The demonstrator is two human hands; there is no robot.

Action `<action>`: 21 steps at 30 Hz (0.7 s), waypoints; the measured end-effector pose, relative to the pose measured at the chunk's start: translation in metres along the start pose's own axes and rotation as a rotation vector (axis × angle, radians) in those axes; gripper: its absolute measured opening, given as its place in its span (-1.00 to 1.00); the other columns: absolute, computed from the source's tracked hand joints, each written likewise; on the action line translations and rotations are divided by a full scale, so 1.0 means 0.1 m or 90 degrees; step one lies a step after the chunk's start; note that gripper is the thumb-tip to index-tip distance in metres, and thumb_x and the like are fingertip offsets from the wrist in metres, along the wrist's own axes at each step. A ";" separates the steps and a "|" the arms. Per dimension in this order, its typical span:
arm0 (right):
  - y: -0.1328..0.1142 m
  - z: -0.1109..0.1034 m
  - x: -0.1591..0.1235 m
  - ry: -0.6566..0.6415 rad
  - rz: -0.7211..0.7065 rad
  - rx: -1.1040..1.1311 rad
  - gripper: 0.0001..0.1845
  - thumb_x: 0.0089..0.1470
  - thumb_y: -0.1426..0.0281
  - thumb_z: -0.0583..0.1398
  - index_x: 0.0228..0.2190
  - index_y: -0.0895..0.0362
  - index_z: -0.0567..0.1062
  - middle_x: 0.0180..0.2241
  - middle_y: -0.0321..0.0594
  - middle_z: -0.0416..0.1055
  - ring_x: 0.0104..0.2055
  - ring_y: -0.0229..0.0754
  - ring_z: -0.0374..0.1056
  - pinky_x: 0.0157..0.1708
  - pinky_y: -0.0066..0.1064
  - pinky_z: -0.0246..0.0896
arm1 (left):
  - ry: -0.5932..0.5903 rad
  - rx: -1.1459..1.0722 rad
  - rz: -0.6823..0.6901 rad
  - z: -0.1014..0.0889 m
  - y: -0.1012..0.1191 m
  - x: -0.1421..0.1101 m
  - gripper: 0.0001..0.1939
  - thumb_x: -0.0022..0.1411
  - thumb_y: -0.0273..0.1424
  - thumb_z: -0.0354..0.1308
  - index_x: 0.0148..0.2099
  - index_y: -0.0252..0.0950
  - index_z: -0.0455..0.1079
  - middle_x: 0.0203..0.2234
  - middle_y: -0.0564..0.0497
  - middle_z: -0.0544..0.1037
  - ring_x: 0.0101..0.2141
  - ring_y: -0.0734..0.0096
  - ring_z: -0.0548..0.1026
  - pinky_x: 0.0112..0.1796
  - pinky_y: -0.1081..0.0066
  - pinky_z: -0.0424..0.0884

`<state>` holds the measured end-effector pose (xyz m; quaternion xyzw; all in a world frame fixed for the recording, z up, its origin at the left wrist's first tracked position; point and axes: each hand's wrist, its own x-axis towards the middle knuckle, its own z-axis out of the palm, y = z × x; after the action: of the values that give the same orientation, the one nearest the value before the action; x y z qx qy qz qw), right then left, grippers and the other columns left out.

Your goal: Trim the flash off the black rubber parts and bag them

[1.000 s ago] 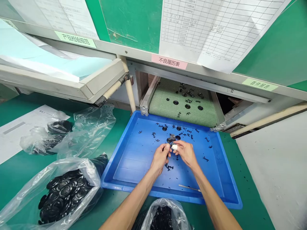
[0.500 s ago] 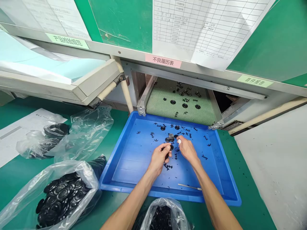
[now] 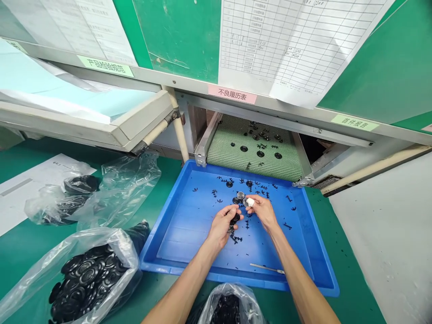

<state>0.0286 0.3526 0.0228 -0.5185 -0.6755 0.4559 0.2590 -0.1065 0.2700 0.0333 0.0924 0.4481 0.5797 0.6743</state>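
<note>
Over the blue tray, my left hand is closed around several black round discs. My right hand, with a white cover on a fingertip, pinches another disc at its edge, just right of the left fingers. A ringed disc lies in the tray right beyond my fingertips, beside a plain black one. Farther back are two more, a left disc and a right disc. Small black branched scraps are scattered around my hands.
A green conveyor belt carrying discs and scraps ends at the tray's far edge. A thin pale stick tool lies near the tray's front. Bags of black discs stand left and in front. A paper holder overhangs the left side.
My right hand has taken up a disc and drawn it slightly nearer. In my left hand, the disc that lay across the fingertips is now tucked in. The view has shifted a little.
</note>
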 end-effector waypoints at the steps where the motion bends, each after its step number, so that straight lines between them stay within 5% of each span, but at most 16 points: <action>1: -0.02 0.03 -0.08 -0.009 -0.001 0.015 -0.64 0.05 0.37 0.01 -0.15 0.22 0.43 -0.41 -0.19 0.46 -0.47 -0.23 0.42 -0.45 -0.40 0.36 | -0.006 0.041 0.018 0.00 -0.04 0.00 -0.68 -0.02 -0.26 0.29 -0.26 -0.35 0.38 -0.45 -0.01 0.45 -0.47 0.49 0.44 -0.68 0.63 0.14; 5: -0.17 0.08 -0.33 -0.037 -0.029 0.023 -0.69 0.02 0.43 0.04 -0.20 0.18 0.47 -0.38 -0.21 0.45 -0.47 -0.27 0.40 -0.46 -0.44 0.31 | -0.039 0.221 0.086 -0.02 -0.12 0.00 -0.67 0.10 -0.12 0.12 -0.34 -0.31 0.33 -0.57 0.09 0.36 -0.58 0.56 0.26 -0.66 0.59 0.06; 11: -0.37 -0.15 -0.44 -0.099 -0.268 -0.259 -0.69 0.07 0.54 0.02 -0.28 0.08 0.53 -0.40 -0.24 0.40 -0.37 -0.26 0.28 -0.33 -0.45 0.13 | -0.058 0.578 0.279 -0.06 -0.03 -0.01 -0.68 0.22 -0.21 -0.07 -0.50 -0.28 0.23 -0.66 0.13 0.28 -0.58 0.51 0.21 -0.51 0.48 0.11; 16: -0.28 -0.08 -0.40 -0.084 -0.175 -0.232 -0.76 0.10 0.48 0.01 -0.40 0.12 0.48 -0.51 -0.33 0.38 -0.45 -0.30 0.27 -0.39 -0.51 0.10 | -0.099 0.600 0.276 -0.06 -0.06 0.00 -0.67 0.24 -0.22 -0.09 -0.52 -0.27 0.19 -0.67 0.13 0.28 -0.58 0.49 0.24 -0.50 0.48 0.13; 21: -0.09 -0.09 0.07 -0.014 -0.046 -0.253 -0.66 0.10 0.52 -0.07 -0.23 0.12 0.45 -0.56 -0.34 0.41 -0.54 -0.31 0.30 -0.47 -0.53 0.11 | -0.019 0.381 0.217 0.00 -0.05 -0.04 -0.71 0.23 -0.16 -0.03 -0.35 -0.29 0.28 -0.61 0.11 0.35 -0.64 0.57 0.18 -0.62 0.53 0.09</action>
<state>0.0290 0.3617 0.0341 -0.5301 -0.7728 0.3097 0.1605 -0.1025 0.2652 0.0321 0.3679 0.5665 0.5259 0.5168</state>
